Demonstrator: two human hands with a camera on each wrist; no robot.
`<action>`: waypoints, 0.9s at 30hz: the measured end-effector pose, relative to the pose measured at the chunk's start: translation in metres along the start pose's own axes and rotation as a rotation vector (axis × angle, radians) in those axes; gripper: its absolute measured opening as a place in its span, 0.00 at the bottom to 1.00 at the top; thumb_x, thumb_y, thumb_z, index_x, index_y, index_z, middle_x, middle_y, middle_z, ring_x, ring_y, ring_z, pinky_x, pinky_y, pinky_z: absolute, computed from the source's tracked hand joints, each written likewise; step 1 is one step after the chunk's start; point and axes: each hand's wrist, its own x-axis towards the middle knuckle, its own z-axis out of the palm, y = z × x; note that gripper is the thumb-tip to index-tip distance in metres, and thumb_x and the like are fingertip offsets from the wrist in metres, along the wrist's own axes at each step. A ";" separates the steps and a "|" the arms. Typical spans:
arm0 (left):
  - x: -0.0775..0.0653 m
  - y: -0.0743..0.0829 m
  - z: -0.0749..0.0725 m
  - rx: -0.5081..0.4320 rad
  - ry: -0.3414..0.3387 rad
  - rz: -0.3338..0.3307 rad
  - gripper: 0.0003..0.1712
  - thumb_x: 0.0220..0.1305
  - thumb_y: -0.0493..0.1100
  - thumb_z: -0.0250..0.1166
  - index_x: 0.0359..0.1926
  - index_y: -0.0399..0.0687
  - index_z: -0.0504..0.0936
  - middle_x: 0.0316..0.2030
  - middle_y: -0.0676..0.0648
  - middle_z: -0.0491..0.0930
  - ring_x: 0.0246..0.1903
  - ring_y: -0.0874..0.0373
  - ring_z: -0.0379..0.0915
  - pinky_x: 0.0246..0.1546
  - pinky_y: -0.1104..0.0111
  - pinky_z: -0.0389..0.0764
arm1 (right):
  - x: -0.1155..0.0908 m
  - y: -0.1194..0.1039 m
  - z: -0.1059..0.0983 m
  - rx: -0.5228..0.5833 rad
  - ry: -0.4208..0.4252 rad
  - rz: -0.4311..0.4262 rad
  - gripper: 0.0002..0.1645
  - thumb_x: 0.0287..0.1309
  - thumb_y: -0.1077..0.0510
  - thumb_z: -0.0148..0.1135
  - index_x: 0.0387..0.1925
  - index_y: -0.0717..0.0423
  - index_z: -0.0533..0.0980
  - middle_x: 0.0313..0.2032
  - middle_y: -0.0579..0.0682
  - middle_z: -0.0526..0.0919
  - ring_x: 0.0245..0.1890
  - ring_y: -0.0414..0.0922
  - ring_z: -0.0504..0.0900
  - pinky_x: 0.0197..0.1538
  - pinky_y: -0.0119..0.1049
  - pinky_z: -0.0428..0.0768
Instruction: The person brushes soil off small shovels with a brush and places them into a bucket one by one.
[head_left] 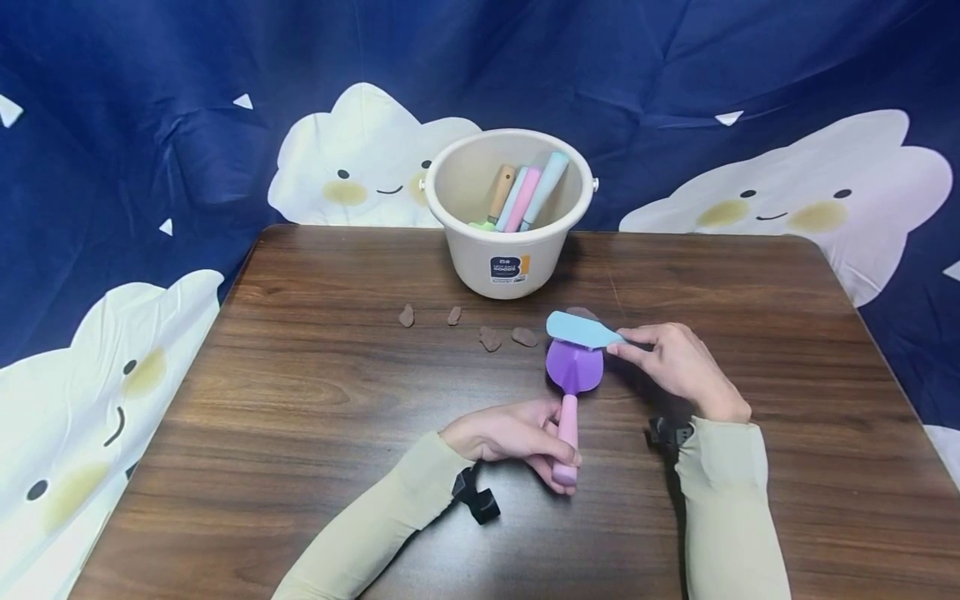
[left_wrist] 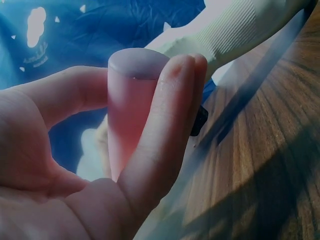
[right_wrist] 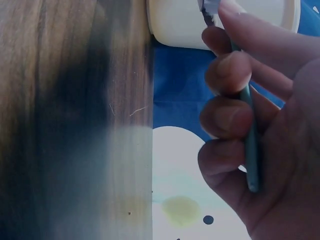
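My left hand grips the pink handle of a small shovel, its purple scoop pointing away from me. Thumb and fingers lie round the end of that handle in the left wrist view. My right hand pinches a flat light blue spatula close to its blade. Its thin teal handle runs along the palm in the right wrist view. The blade is over the scoop's front edge; whether they touch I cannot tell. A brown stone shows partly behind the blade.
Several brown stones lie on the wooden table left of the shovel. A cream bucket stands at the far edge, with several handled tools inside. A blue curtain with cloud prints hangs behind.
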 end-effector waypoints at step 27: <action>-0.003 0.008 -0.013 -0.002 0.093 0.082 0.17 0.61 0.25 0.56 0.44 0.42 0.60 0.50 0.15 0.70 0.34 0.46 0.84 0.41 0.60 0.86 | -0.009 -0.016 -0.013 0.157 0.145 -0.038 0.21 0.57 0.48 0.68 0.46 0.57 0.84 0.41 0.57 0.87 0.37 0.29 0.79 0.39 0.15 0.71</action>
